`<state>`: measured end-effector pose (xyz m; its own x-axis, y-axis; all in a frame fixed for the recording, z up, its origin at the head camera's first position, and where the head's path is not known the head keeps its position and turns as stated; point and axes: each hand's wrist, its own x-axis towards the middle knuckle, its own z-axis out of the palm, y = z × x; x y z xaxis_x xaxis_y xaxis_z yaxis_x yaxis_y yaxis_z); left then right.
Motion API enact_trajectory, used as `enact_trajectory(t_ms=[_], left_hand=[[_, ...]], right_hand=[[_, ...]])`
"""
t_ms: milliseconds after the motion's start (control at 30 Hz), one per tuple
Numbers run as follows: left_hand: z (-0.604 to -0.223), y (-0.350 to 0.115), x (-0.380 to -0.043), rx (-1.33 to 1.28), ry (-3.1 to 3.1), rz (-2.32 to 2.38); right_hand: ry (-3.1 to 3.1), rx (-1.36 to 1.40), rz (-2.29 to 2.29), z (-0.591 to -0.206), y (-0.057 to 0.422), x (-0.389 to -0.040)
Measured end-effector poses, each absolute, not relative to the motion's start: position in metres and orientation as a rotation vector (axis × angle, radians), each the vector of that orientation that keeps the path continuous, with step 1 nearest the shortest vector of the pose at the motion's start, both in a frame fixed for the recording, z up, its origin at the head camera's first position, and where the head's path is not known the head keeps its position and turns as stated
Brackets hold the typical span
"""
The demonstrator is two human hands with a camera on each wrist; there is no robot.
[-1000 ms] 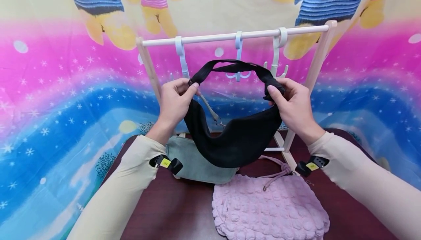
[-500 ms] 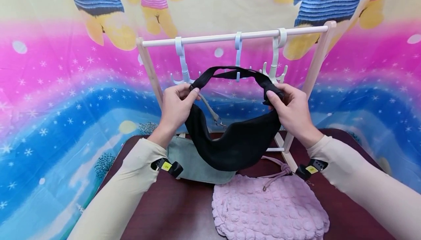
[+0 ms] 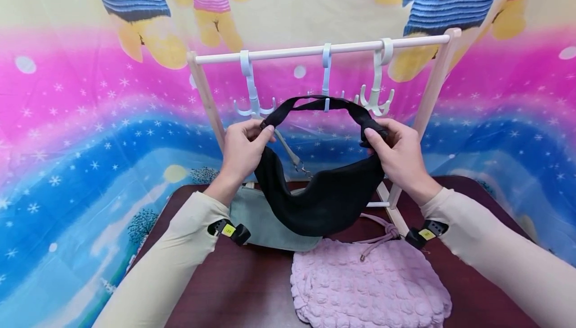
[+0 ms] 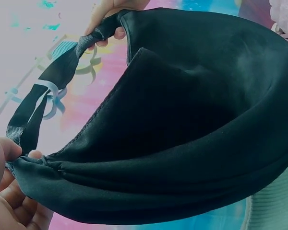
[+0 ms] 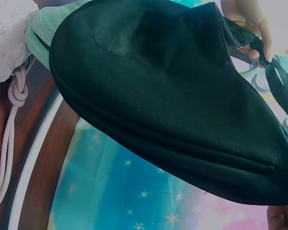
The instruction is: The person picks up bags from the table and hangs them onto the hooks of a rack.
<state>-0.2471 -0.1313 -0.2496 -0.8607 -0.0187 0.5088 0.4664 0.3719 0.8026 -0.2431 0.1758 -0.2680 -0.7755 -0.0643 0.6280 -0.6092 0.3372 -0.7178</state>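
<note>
Both hands grip the black bag (image 3: 324, 203), held up over the bench (image 3: 252, 278) in front of the rack (image 3: 292, 53). Left hand (image 3: 243, 153) pinches the left end of the strap (image 3: 348, 106), right hand (image 3: 400, 155) the right end, thumbs on the near side. Strap arches between them; bag body sags below, well off the bench.

Strap top is at the middle hook (image 3: 326, 63); its front prong shows nearer than the strap. Can't tell if they touch or if the strap bears on it.

Judgement on handling: level hands suit this best, loop spread wide, strap flat since it looks twisted. Small, slow moves near the prongs; the soft body probably swings, and a jerk could snag the strap or shift the hook along the rail. Letting go makes sense only once the strap clearly bears weight.

Bench is dark reddish-brown, slightly shiny. Green bag (image 3: 265, 223) lies far left, pink bag (image 3: 369, 283) near right, just beside it. Left hook (image 3: 254, 100) and right hook (image 3: 377, 88) flank the middle one. Bright printed curtain (image 3: 135, 98) fills the back.
</note>
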Motion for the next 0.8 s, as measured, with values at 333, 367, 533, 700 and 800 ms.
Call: enact_trajectory(t_ms=[333,367,533,700,800], left_hand=[[-0.255,-0.137,-0.244,-0.399,-2.251,-1.449],[-0.257,-0.137,-0.244,-0.399,-2.256,-1.446],[-0.263,-0.137,-0.245,-0.399,-2.284,-1.445],[-0.268,-0.137,-0.245,-0.407,-2.305,-1.419],[-0.271,-0.137,-0.246,-0.411,-2.307,-1.421]], right_hand=[[-2.140,0.606,1.420,-0.273,0.176,-0.244],[-2.148,0.607,1.416,-0.274,0.176,-0.244],[-2.181,0.611,1.401,-0.278,0.175,-0.244],[-2.202,0.605,1.398,-0.280,0.174,-0.244],[-2.217,0.595,1.390,-0.281,0.173,-0.244]])
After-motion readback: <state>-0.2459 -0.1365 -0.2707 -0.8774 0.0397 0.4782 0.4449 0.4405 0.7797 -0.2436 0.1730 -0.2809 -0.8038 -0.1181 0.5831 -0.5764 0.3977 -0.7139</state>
